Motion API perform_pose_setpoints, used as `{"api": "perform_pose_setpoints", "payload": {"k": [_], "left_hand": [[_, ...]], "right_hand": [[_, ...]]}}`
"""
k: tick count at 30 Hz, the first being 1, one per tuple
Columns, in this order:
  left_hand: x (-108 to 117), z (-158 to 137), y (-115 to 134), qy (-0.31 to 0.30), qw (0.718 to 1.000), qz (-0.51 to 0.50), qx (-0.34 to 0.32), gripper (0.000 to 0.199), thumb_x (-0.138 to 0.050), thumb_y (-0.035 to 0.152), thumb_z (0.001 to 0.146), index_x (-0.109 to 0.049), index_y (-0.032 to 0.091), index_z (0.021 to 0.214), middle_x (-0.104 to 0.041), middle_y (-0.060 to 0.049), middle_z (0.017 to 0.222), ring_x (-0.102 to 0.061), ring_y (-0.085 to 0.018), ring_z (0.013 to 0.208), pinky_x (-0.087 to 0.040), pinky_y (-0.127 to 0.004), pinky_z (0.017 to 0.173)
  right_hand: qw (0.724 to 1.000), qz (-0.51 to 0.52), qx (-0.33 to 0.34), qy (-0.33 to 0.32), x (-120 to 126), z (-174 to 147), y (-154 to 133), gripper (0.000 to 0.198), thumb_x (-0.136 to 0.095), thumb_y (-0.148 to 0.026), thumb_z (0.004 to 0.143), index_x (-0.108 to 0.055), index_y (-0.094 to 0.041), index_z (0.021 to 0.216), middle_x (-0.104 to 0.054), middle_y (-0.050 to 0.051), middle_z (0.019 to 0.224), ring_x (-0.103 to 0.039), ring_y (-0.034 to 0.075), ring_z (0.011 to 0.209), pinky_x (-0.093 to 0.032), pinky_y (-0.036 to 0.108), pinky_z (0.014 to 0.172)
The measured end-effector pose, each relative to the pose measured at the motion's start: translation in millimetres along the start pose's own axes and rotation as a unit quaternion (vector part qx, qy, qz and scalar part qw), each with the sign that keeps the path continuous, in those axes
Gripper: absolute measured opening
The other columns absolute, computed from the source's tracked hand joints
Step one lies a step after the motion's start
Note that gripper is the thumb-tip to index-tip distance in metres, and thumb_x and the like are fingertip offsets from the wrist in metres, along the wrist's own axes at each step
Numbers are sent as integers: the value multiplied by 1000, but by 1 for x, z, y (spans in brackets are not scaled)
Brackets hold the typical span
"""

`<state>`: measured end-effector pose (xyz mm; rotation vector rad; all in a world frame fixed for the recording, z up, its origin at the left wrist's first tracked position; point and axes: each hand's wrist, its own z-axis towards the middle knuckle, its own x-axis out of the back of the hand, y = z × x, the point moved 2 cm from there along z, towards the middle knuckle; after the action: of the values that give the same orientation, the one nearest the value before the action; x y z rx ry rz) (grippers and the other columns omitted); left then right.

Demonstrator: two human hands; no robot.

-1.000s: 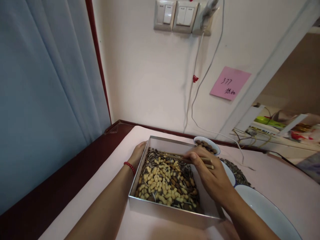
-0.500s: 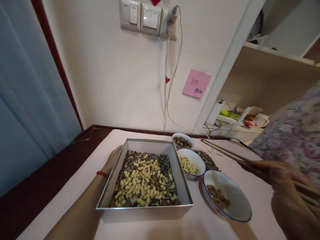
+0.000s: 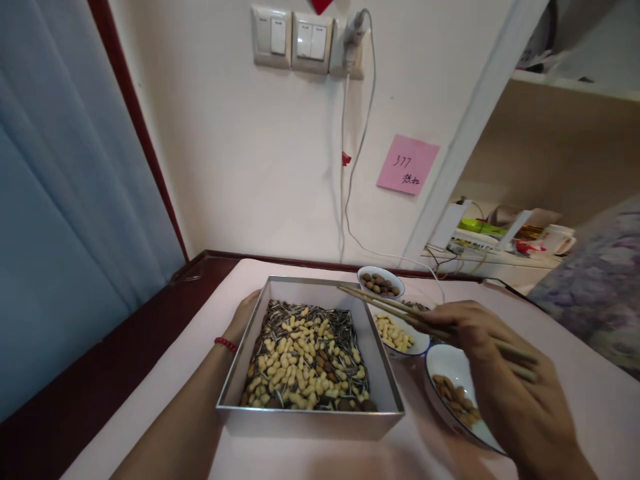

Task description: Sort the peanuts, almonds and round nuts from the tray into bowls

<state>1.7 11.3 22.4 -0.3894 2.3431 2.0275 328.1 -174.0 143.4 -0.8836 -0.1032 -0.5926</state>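
A rectangular box [image 3: 310,425] with a silvery rim holds peanuts [image 3: 290,353] over sunflower seeds [image 3: 345,323], with a few almonds and round brown nuts among them. Against its outer left wall rests my left hand [image 3: 246,312], a red bead bracelet on the wrist; the wall hides its fingers. My right hand [image 3: 493,363] is closed around wooden chopsticks [image 3: 385,303]. Their tips hover near the box's far right corner, with no nut visible between them. Beneath that hand are a bowl of almonds [image 3: 453,393] and a bowl of peanuts [image 3: 395,333], both partly covered.
A small bowl of round brown nuts [image 3: 380,283] stands near the wall. Partly hidden behind my right hand is a pile of sunflower seeds [image 3: 415,306]. A white cable [image 3: 400,256] runs down the wall to the table. Patterned floral cloth [image 3: 595,293] appears at the right.
My right hand has brought the chopsticks left, from beyond the bowls to the box's right rim. My left hand stays at the box. The view has shifted slightly.
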Motion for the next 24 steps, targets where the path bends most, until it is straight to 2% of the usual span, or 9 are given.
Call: {"api": "perform_pose_setpoints", "payload": {"k": [1,5,8,12,17,21,24], "left_hand": [[-2,-3,2,11,1000,-2,2,13,-72,20,64,-67,15,75,-64,3,52,-52,-13,45,-42,-23,48],[-8,-11,4,17,999,-33,-21,15,-74,26,61,-67,16,69,-66,1,58,-62,-17,63,-50,-26,65],[-9,-12,2,6,998,-56,-2,16,-74,27,63,-67,16,71,-63,2,54,-60,-16,59,-49,-26,64],[-9,-14,-1,0,997,-82,12,5,-67,20,71,-68,15,72,-66,2,57,-57,-14,53,-47,-25,60],[-10,-16,-2,-2,996,-90,12,10,-62,19,79,-70,14,76,-68,1,59,-58,-14,53,-47,-24,58],[-10,-16,-4,-7,995,-91,25,10,-59,18,82,-69,14,80,-65,2,53,-54,-13,47,-44,-23,54],[-9,-16,-6,-18,994,-103,11,8,-62,18,81,-68,15,79,-65,2,55,-56,-13,49,-46,-24,56]], "right_hand": [[999,3,7,-36,-12,2,-2,25,-50,-38,97,-71,-25,98,-68,7,101,-64,23,95,-53,36,79],[989,7,24,-148,-54,11,-6,23,-48,-36,98,-69,-25,98,-68,4,94,-63,19,91,-50,32,78],[979,9,13,-201,-78,17,-3,27,-47,-38,99,-68,-23,95,-66,3,91,-62,18,90,-48,31,77],[975,10,5,-223,-100,27,1,30,-46,-42,98,-66,-21,89,-65,3,85,-60,17,83,-45,31,76],[972,1,25,-235,-122,36,3,32,-45,-42,98,-65,-20,84,-65,4,85,-60,18,83,-45,32,76],[971,1,30,-235,-129,38,6,33,-46,-43,98,-65,-20,82,-65,5,82,-60,18,81,-46,32,75],[974,4,28,-224,-127,37,7,35,-45,-45,98,-63,-20,80,-64,4,81,-60,18,80,-46,32,73]]}}
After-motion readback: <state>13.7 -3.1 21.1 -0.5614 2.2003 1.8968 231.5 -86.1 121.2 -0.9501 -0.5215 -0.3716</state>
